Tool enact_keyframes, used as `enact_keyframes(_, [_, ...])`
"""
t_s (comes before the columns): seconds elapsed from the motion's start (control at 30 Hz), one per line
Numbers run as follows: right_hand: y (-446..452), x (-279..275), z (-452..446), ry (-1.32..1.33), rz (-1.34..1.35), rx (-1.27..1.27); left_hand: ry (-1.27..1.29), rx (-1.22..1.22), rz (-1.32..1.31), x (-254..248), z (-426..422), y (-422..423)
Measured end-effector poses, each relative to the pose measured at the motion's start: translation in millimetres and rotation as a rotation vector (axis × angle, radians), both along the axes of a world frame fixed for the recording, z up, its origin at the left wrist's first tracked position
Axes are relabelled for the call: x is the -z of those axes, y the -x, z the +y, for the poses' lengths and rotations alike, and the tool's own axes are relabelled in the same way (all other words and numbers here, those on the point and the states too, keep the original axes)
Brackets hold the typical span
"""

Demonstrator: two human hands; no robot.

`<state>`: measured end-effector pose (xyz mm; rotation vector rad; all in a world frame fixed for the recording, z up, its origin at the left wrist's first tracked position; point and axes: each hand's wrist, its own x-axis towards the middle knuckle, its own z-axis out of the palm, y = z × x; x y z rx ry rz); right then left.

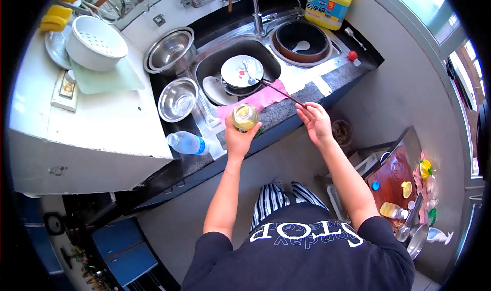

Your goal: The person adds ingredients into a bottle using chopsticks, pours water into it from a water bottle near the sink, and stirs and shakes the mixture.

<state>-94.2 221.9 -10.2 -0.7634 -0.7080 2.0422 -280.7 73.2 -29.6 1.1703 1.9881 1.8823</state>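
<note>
My left hand [239, 138] is wrapped round an open glass jar [245, 116] with something yellowish in it, held in front of the counter edge. In my right hand [316, 121], fingers pinch one end of a long thin dark stick [279, 90]. Its far end reaches over the sink [273, 61], beside a silvery spoon-like piece [251, 77]; whether the two are joined I cannot tell. Below that piece is a white plate [234, 66] with a red pattern, on top of other dishes. A pink cloth [266, 97] lies along the sink's front edge.
Metal bowls [177, 99] and a plastic bottle [186, 143] lie left of the sink. A dark pot [294, 38] and a yellow jug [330, 7] are on the right. A cutting board [396, 181] with a cut lemon [406, 189] is at lower right.
</note>
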Motion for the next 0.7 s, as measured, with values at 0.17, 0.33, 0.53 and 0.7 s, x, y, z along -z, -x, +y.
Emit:
enact_keyframes(0.17, [57.6, 15.9, 11.4, -0.092, -0.170, -0.114, 0.024, -0.022, -0.032, 5.5, 5.8, 1.4])
enact_keyframes(0.33, [105.6, 37.3, 14.8, -0.120, -0.285, -0.219, 0.123, -0.046, 0.026, -9.0, 3.4, -3.3])
enact_keyframes(0.53, [139.1, 63.4, 28.1, -0.409, -0.587, -0.351, 0.089, -0.065, -0.038, -1.7, 6.4, -5.4])
enact_keyframes(0.7, [129.9, 51.3, 22.1, -0.638, -0.639, -0.247, 0.110, -0.068, -0.031, -9.5, 7.4, -7.0])
